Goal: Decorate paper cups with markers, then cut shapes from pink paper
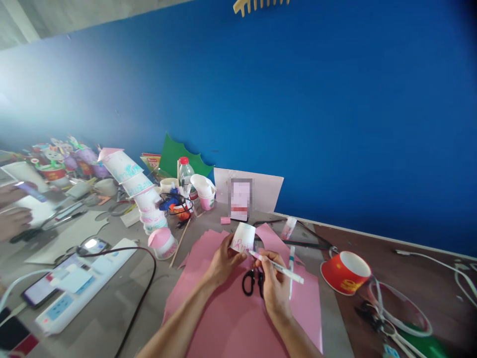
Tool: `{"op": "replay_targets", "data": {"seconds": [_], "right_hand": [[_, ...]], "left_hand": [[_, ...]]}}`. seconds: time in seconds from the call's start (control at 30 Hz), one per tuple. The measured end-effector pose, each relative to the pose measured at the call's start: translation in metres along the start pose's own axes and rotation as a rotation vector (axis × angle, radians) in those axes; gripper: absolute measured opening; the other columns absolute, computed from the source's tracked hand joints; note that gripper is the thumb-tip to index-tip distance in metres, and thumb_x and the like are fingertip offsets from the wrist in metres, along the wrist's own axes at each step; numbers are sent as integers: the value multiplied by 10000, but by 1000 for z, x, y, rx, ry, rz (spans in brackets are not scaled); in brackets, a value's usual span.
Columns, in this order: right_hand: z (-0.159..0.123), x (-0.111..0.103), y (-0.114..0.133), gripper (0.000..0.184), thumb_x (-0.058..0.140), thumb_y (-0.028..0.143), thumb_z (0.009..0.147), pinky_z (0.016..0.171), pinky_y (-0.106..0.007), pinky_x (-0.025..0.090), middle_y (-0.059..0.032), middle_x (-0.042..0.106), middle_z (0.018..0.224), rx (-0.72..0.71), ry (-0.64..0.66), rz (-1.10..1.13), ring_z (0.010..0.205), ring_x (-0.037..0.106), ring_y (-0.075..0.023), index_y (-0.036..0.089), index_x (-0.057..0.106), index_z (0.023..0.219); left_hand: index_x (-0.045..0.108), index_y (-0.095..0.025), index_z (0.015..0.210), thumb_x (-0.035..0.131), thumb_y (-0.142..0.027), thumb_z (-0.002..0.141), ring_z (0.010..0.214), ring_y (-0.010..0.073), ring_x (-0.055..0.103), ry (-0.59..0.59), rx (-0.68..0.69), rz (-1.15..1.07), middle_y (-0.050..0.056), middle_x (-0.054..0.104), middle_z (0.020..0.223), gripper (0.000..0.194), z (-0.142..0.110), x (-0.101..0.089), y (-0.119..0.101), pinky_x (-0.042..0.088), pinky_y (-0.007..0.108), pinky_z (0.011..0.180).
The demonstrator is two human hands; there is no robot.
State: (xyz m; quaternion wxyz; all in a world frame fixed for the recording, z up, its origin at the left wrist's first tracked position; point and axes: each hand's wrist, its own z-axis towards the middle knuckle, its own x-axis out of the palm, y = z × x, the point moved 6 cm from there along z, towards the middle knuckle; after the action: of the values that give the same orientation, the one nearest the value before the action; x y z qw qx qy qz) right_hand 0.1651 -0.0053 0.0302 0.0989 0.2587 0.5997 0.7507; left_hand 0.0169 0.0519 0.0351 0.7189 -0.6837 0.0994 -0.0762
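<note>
Below a blue wall [305, 109], our left fingers [228, 242] are lightly gripping a probably light, crushable cup [244, 235], best held low, our right fingers [275, 257] pinching a marker [292, 274].

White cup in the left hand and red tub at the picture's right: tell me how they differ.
The white cup is marked in pink; the red tub is printed in yellow. The white cup is held in the left hand; the red tub rests on the table. The white cup looks smaller than the red tub. Both are round.
</note>
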Motion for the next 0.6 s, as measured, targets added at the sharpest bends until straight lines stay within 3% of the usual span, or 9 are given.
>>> {"op": "replay_targets", "data": {"seconds": [0.3,0.6], "right_hand": [[0,-3,-5,254,685,444,816,586,-288,477,35,586,593,21,-9,10,582,574,-161,208,636,736],[0,-2,-4,250,668,454,839,613,-305,497,26,614,629,17,1,19,605,601,-173,206,647,819]], "left_hand": [[486,-183,1372,739,-568,756,1006,266,624,15,10,-5,133,646,1167,770,0,0,1,500,348,851],[479,-157,1371,744,-610,726,911,238,622,1,-6,28,125,659,1102,831,0,-1,4,497,319,779]]}}
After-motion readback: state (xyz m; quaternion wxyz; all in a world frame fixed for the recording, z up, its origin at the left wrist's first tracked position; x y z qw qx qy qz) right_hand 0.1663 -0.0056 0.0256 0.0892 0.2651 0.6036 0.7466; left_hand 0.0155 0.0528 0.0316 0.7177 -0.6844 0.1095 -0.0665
